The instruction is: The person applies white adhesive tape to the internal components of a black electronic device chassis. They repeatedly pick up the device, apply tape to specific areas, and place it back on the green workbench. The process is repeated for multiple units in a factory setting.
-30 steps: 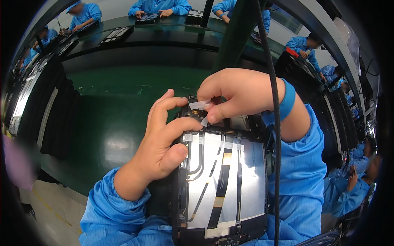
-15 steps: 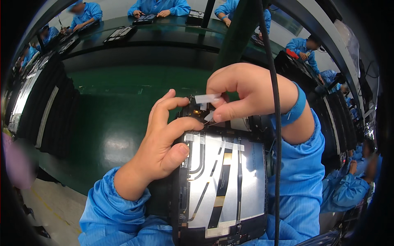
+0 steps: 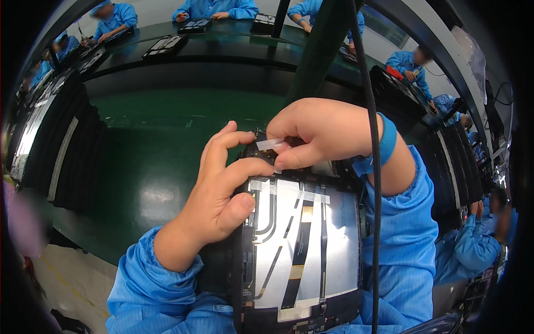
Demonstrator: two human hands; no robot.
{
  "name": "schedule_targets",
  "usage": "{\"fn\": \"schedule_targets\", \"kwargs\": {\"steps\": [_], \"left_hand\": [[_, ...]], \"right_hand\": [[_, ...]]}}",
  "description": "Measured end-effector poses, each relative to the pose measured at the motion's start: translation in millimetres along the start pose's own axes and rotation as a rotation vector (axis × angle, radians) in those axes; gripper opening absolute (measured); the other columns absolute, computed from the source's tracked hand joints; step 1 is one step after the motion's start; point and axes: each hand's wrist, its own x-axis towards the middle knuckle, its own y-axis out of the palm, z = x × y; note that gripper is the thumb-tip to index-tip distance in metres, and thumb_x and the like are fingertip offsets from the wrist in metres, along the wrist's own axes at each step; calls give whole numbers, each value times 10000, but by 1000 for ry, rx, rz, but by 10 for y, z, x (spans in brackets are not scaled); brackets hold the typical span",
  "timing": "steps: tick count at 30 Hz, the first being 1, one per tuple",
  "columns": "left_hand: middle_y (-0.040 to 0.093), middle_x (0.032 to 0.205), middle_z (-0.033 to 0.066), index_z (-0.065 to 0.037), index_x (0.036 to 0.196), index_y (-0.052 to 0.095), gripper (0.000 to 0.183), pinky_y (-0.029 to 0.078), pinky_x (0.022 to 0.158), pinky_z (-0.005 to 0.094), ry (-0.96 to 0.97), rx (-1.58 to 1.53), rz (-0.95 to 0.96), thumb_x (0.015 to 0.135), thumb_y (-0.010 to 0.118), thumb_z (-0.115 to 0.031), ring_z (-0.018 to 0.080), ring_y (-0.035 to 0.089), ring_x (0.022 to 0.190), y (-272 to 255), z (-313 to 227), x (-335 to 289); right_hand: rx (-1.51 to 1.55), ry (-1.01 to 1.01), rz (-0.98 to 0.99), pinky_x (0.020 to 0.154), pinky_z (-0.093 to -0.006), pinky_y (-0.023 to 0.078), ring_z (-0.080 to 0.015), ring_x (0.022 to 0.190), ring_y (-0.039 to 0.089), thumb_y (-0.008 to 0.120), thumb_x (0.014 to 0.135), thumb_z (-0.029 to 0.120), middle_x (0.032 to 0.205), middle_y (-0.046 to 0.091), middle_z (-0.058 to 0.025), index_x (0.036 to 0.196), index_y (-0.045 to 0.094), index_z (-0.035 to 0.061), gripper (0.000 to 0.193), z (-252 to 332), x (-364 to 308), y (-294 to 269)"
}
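An opened tablet-like device stands before me, tilted, its silvery metal inside crossed by black flex cables. Along its upper part lies a translucent tape strip. My left hand is spread at the upper left, index and middle fingertips touching the dark frame, thumb apart over the left edge. Above the top end, my right hand is closed in a pinch on a small whitish tape strip. Its thumb tip sits beside my left index fingertip, where a second small pale piece shows. The fingers hide part of the device's top end.
A black cable hangs in front of my right forearm. Dark stacked trays stand at left, more at right. A dark green post rises from the green table. Several people in blue work at the far tables.
My right hand has moved left and slightly down with the tape strip, closer to my left index fingertip. My left hand has hardly moved.
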Motion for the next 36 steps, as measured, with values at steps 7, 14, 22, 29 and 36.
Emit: {"fn": "schedule_targets", "kwargs": {"steps": [7, 14, 22, 29, 36], "left_hand": [[412, 1287, 229, -99, 1066, 644, 566, 200, 1076, 551, -17, 17, 2, 883, 402, -577, 466, 288, 1294, -34, 27, -41], [431, 1291, 209, -98, 1016, 663, 617, 206, 1061, 571, -40, 55, -43, 890, 355, -617, 457, 285, 1308, -235, -92, -192], [459, 1264, 220, -92, 991, 682, 555, 213, 1059, 564, 60, 152, -89, 924, 356, -535, 462, 303, 1297, -378, -19, -222], [458, 1267, 221, -88, 981, 702, 551, 206, 1064, 561, 69, 215, -53, 934, 336, -498, 472, 289, 1304, -388, -210, -186], [437, 1283, 225, -87, 990, 684, 561, 214, 1062, 569, 38, 183, -24, 937, 314, -505, 493, 275, 1305, -418, -221, -221]], "right_hand": [[-5, -10, -53, 536, -342, 405, -238, 561, 501, 681, 780, 242, 607, 508, -96, 691, 543, 19, 276, 9, 22, 82], [-8, 19, -91, 561, -369, 439, -265, 577, 562, 672, 725, 275, 615, 579, -122, 685, 594, 13, 276, 235, 175, 177], [38, 385, -37, 518, -337, 481, -240, 530, 605, 647, 695, 225, 603, 581, -84, 695, 581, 42, 194, 536, 281, 157], [115, 322, -130, 544, -294, 495, -198, 568, 632, 710, 685, 225, 631, 612, -82, 780, 617, 15, 249, 467, 176, 183], [495, 256, -280, 606, -225, 487, -116, 680, 648, 678, 824, 151, 730, 680, -86, 832, 633, -9, 166, 313, 80, 235]]}}
